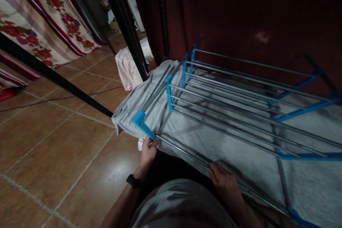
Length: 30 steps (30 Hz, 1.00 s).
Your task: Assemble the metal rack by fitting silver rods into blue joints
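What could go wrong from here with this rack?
The left hand is where the metal rod meets the blue bracket, so fingers might get pinched. The rod could slip if the right hand loosens. The rack rests on rumpled grey cloth, so it may shift.

A grey cloth-covered surface (315,188) bears a blue-jointed metal rack (240,109).

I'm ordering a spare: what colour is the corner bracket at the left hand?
The corner bracket is bright blue, seen best in the head view.
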{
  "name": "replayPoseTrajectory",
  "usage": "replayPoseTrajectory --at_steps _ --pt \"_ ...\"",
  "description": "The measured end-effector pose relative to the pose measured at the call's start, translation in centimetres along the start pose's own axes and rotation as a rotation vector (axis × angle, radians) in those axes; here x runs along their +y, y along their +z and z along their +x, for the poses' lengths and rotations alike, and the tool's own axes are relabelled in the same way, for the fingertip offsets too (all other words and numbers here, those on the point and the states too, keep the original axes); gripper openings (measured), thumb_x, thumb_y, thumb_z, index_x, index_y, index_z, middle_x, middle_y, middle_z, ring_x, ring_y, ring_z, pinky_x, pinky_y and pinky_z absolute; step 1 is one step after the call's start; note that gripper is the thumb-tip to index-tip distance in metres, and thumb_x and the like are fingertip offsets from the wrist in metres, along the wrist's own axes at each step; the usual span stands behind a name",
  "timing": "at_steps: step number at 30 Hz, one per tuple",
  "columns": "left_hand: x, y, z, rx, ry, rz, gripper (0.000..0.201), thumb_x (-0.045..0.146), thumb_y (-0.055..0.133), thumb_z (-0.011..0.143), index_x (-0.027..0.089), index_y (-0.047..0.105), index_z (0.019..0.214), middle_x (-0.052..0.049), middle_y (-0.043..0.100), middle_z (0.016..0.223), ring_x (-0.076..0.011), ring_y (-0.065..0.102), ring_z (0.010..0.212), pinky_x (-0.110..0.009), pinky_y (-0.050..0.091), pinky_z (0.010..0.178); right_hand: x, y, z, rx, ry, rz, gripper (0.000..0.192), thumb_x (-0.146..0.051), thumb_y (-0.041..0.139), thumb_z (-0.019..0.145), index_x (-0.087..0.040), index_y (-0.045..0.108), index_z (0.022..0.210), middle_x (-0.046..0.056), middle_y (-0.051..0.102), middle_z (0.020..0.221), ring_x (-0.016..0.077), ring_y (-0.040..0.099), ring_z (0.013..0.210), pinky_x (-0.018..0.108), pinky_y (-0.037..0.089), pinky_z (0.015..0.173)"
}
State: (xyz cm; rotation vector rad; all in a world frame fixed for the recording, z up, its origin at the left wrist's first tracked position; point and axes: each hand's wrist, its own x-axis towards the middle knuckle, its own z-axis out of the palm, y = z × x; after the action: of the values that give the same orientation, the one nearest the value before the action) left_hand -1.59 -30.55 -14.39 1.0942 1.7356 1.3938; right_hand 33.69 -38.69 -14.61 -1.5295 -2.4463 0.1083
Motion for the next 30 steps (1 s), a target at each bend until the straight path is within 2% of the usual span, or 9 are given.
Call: replayPoseTrajectory --at_steps 6,12,17,22,26,30 --pt "0.2 -0.3 0.3 -0.054 0.036 -0.005 0.015 0.026 0.061 0.075 0.019 0.066 0.088 -0.005 0.066 0.088 -0.0201 0.060 0.083 -0.032 0.048 0.079 -0.5 -0.1 -0.6 0.007 -0.023 -0.055 0.023 -0.021 0.044 0.105 -0.020 0.065 0.114 0.008 0.073 0.110 0.0177 0.071 0.092 0.029 0.051 0.075" --pt "-0.6 -1.4 0.5 -0.127 0.005 0.005 0.033 0.030 0.067 0.075 0.019 0.067 0.106 -0.008 0.069 0.107 -0.0235 0.065 0.095 -0.038 0.052 0.088 0.1 0.6 -1.2 0.019 -0.052 -0.075 0.028 -0.020 0.042 0.105 -0.018 0.065 0.121 0.010 0.072 0.117 0.0191 0.070 0.101 0.031 0.052 0.083" --pt "-1.7 -2.4 0.3 -0.158 0.100 0.100 0.037 0.033 0.068 0.080 0.022 0.070 0.115 -0.011 0.066 0.121 -0.0262 0.065 0.108 -0.044 0.052 0.098 0.0 0.5 -0.4 0.029 -0.110 -0.052 0.036 -0.021 0.039 0.105 -0.020 0.064 0.132 0.011 0.068 0.133 0.0242 0.064 0.119 0.042 0.049 0.101" --pt "-1.5 -3.2 0.5 -0.212 0.113 0.034 0.037 0.028 0.067 0.079 0.021 0.072 0.115 -0.011 0.068 0.125 -0.0270 0.066 0.114 -0.045 0.052 0.103 -3.4 -0.5 4.0 -0.122 -0.004 0.081 0.045 -0.030 0.038 0.106 -0.022 0.053 0.148 0.012 0.065 0.137 0.0229 0.063 0.123 0.040 0.050 0.104" --pt "-0.1 -3.7 0.5 -0.290 0.031 -0.049 0.043 0.034 0.069 0.081 0.019 0.071 0.121 -0.012 0.072 0.127 -0.0300 0.064 0.124 -0.045 0.051 0.107 -6.5 -1.1 7.3 -0.329 0.013 0.079 0.057 -0.011 0.034 0.102 -0.027 0.045 0.156 0.009 0.061 0.143 0.0205 0.067 0.114 0.035 0.053 0.098" --pt "1.0 -4.0 0.5 -0.311 -0.010 -0.047 0.045 0.046 0.071 0.083 0.017 0.072 0.119 -0.012 0.074 0.123 -0.0307 0.066 0.121 -0.045 0.051 0.108 -7.4 -1.1 8.3 -0.462 0.048 0.061 0.072 0.000 0.030 0.095 -0.031 0.036 0.160 0.007 0.059 0.147 0.0215 0.068 0.116 0.035 0.054 0.094"
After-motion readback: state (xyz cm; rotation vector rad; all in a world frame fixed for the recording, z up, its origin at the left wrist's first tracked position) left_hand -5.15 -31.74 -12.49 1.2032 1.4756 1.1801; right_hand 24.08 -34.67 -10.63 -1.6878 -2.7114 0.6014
